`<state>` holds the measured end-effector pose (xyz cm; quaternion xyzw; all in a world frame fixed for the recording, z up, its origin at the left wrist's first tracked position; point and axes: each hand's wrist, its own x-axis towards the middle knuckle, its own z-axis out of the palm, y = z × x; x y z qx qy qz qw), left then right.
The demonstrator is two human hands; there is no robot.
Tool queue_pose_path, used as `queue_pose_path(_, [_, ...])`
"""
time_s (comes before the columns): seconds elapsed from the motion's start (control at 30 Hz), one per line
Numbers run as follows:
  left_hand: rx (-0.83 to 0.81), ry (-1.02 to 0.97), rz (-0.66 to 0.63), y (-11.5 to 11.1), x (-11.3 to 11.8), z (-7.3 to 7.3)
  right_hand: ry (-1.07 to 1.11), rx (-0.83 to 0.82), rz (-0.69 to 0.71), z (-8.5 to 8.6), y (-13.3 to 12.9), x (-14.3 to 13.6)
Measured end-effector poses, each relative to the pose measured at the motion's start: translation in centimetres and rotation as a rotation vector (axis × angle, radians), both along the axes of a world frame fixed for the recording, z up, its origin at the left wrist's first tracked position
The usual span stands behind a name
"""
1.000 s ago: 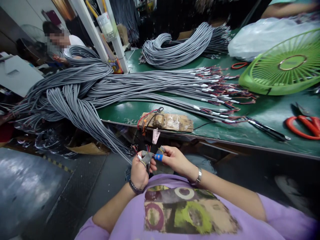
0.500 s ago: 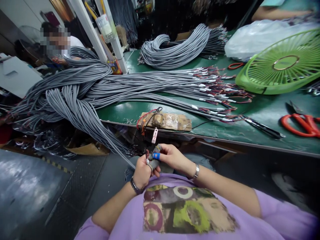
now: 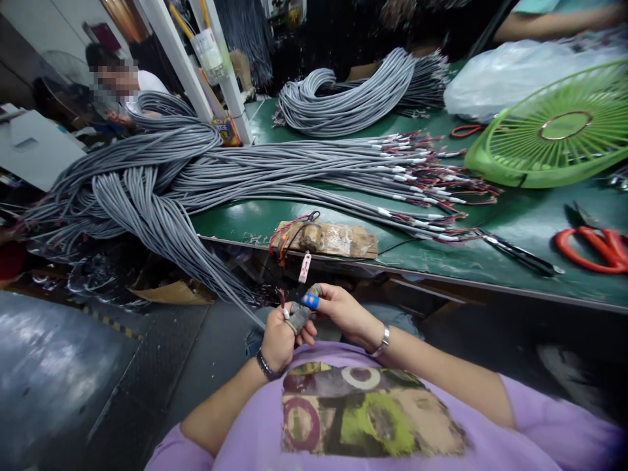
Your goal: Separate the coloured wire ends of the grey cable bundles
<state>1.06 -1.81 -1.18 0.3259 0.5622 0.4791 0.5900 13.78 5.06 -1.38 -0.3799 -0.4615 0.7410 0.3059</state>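
My left hand (image 3: 280, 339) is closed around the end of a grey cable (image 3: 254, 318), with worn grey wraps on its fingers. Thin dark-red wires (image 3: 281, 297) and a bit of white sleeve stick up past the thumb. Just to the right, my right hand (image 3: 346, 315) is pinched, its thumb wrapped in blue tape and a fingertip covered in grey. Whatever lies between those fingertips is too small to make out. From my left hand the cable runs back toward a drooping bundle of grey cables (image 3: 161, 209) at the table edge.
Grey cables with stripped ends (image 3: 304, 157) lie across the green table (image 3: 490, 268). A taped wooden block (image 3: 338, 239) sits at its front edge. Black-handled tweezers (image 3: 520, 254), red-handled scissors (image 3: 593, 248) and a green fan (image 3: 554, 131) are at right. A co-worker (image 3: 142, 85) sits far left.
My right hand has drawn slightly up and away from the wires by my left thumb. The wire ends now lean a little farther left. My left hand keeps its grip.
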Motion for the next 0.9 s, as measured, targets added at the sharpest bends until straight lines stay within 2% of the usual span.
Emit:
queue_pose_path(0.13, [-0.021, 0.0, -0.072, 0.14, 0.07, -0.24, 0.002, 0.034, 0.013, 0.16, -0.02, -0.13])
queue_pose_path(0.33, [0.016, -0.002, 0.046, 0.06, -0.04, -0.09, -0.089, 0.035, -0.105, -0.06, 0.35, -0.35])
queue_pose_path(0.47, [0.027, -0.008, 0.088, -0.04, -0.21, -0.08, -0.007, -0.101, -0.218, 0.04, 0.73, 0.04])
queue_pose_path(0.63, [0.028, -0.004, 0.11, -0.04, -0.16, -0.03, 0.046, -0.178, -0.033, 0.5, 0.34, 0.47])
queue_pose_path(0.77, [0.017, -0.006, 0.085, -0.08, -0.09, -0.06, 0.024, -0.069, 0.078, 0.59, 0.06, 0.2])
queue_pose_path(0.9, [0.023, 0.004, 0.074, -0.17, -0.04, -0.15, 0.004, 0.013, 0.08, 0.7, 0.03, -0.1])
